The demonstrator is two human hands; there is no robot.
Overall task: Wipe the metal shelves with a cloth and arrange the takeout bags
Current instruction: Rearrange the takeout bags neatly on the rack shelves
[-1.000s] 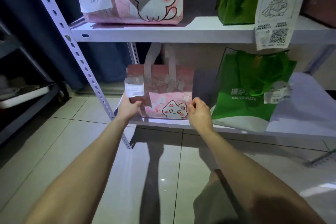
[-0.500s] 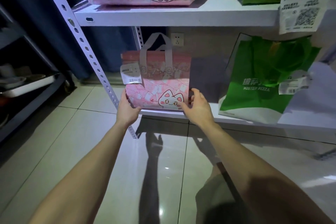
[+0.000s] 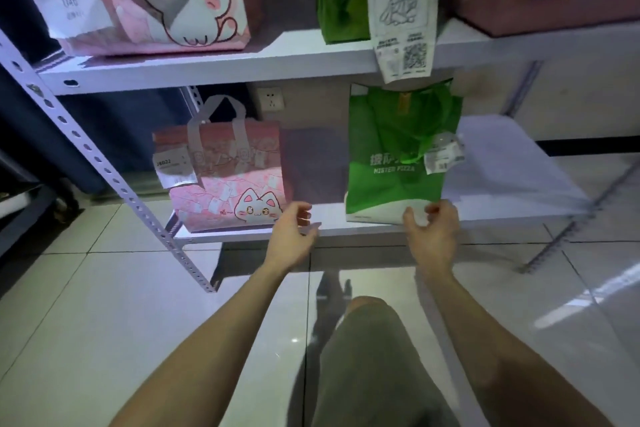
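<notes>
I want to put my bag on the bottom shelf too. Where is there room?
Best spot: the bare lower shelf right of the green pizza bag, out to its end. The gap between that bag and the pink cat bag is narrower, and the left hand hovers there. The right hand pinches the green bag's corner.

Cat bag (image 3: 225,180) stands left of pizza bag (image 3: 394,156) on the lower shelf (image 3: 334,215); other bags (image 3: 166,0) on the shelf above (image 3: 242,62).

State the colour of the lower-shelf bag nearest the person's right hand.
The bag is green with white lettering; the head view shows it.
</notes>
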